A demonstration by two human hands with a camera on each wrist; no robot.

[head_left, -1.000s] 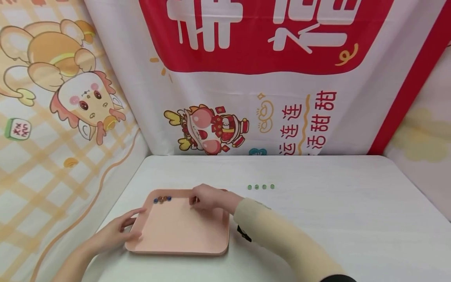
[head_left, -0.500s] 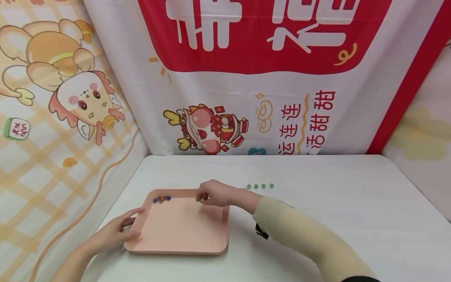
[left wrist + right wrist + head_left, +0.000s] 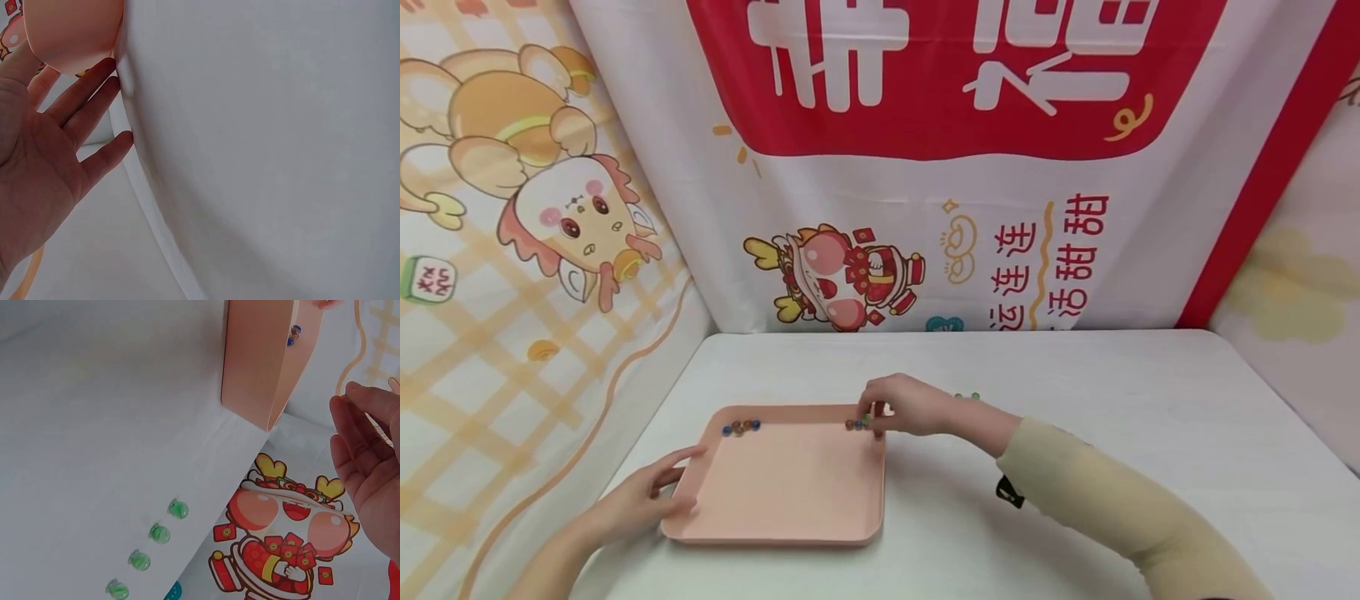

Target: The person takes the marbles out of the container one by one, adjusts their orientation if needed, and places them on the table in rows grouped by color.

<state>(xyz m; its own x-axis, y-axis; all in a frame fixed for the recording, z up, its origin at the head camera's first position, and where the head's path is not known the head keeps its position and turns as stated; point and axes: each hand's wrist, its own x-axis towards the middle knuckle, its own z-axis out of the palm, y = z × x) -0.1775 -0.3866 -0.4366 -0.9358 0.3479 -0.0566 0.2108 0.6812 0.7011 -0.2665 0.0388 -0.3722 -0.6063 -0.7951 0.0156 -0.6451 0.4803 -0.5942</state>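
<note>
A shallow pink tray (image 3: pixel 790 492) lies on the white table. My left hand (image 3: pixel 638 502) touches its left rim; in the left wrist view, several fingers (image 3: pixel 94 103) are straight and spread beside the tray. My right hand (image 3: pixel 910 406) is over the tray's far right corner, a greenish marble (image 3: pixel 867 420) pinched at the fingertips. Beside it in the corner sit a brown marble (image 3: pixel 850 424) and a blue marble (image 3: pixel 859 425); the fingers may hide others. A cluster of blue and amber marbles (image 3: pixel 739 428) lies in the far left corner. From the right wrist the pinched marble is hidden.
Several green marbles (image 3: pixel 160 534) stand in a row on the table, right of the tray; my right forearm partly covers them in the head view. Printed cloth (image 3: pixel 865 192) hangs behind the table. A black clip (image 3: pixel 1010 492) hangs at the right sleeve.
My right hand has moved right across the tray with the marble in its fingertips. Marbles in the far right corner have come into sight. The left hand stays at the rim.
</note>
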